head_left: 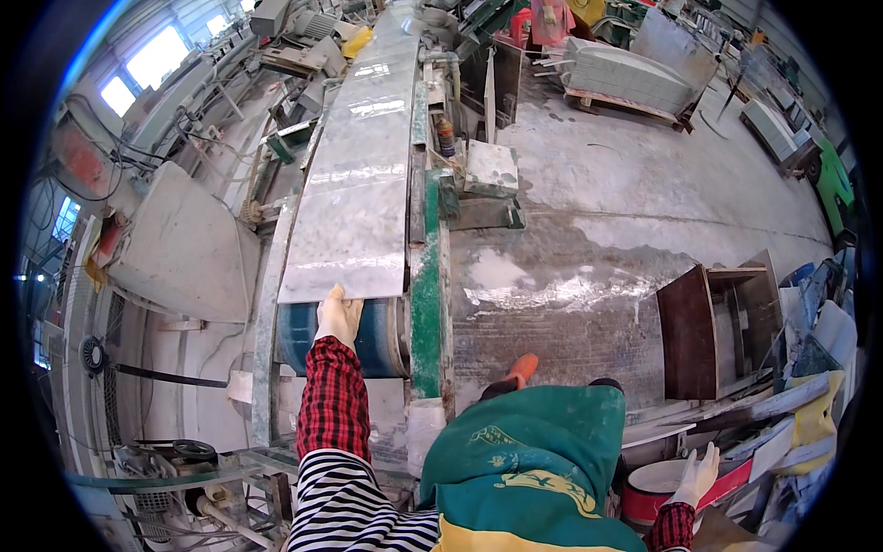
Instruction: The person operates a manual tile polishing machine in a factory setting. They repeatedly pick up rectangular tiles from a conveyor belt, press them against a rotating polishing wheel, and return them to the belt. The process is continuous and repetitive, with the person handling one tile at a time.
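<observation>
Head view: left hand (339,317) touches pale slab's (348,216) near edge.

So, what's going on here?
A person has their left hand on the near edge of a pale, shiny slab, which lies along a conveyor with a blue belt. Their right hand is out to the side, open and seemingly empty, near a round red tub.

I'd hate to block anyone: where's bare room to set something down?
Bare floor: ahead of the orange shoe, between the green rail and brown cabinet, up to the pallet. Crowded: the scrap pile beside the right hand and the conveyor beneath the slab.
</observation>
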A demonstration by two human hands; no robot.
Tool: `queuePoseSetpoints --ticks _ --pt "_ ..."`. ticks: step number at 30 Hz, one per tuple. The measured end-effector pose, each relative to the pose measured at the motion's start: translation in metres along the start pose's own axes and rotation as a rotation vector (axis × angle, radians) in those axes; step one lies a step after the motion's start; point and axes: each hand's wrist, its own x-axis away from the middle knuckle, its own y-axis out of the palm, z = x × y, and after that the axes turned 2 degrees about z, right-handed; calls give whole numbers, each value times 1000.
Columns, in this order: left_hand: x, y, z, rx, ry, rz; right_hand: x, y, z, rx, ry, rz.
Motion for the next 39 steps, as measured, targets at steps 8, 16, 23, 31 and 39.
queuePoseSetpoints --ticks 8,16,23,31,39 --pt "29 -4 39 -879 297 -181 8 2 -3 -38 -9 5" --pt "17 1 34 -1836 569 -353 9 -65 -52 -179 47 -29" --pt "55 3 -23 -979 517 -87 -25 -107 -29 -269 -71 445" --pt "196 114 -70 -1274 608 -774 -20 -80 59 -48 384 551" --pt "152 104 -107 -2205 1290 -932 -14 -36 59 34 440 510"
